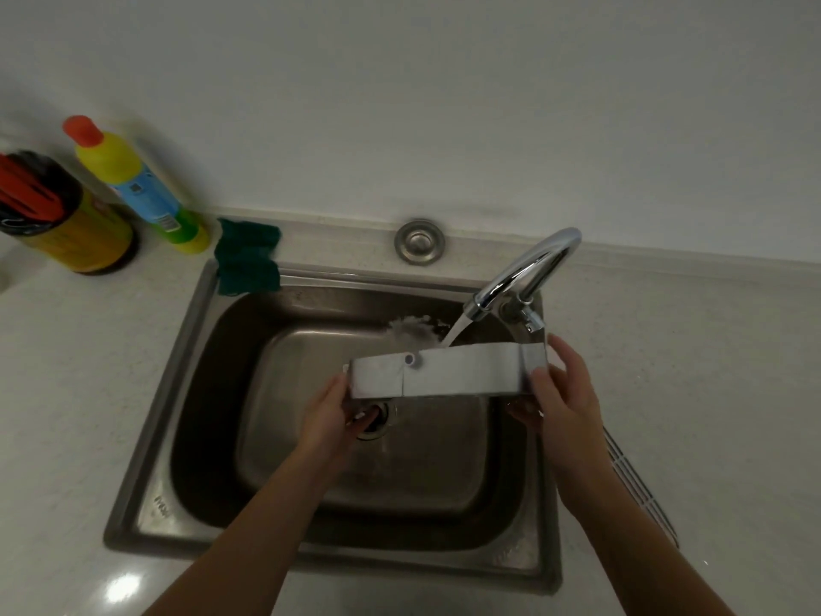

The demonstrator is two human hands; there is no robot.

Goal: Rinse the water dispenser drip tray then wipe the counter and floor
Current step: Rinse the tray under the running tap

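Note:
The grey drip tray [462, 371] is held on edge over the steel sink [146, 442], its outer wall facing me. My left hand [331, 413] grips its left end from below. Its right end sits in my right hand [562, 389], thumb across the front. Water runs from the chrome tap [528, 271] down behind the tray's top edge and splashes white beyond it. The tray's inside is hidden from me.
A green cloth [246, 255] lies over the sink's back left corner. A yellow bottle with an orange cap [133, 182] and a dark jar [57, 213] stand on the pale counter [711, 349] at left. A white slotted grille [635, 482] lies right of the sink.

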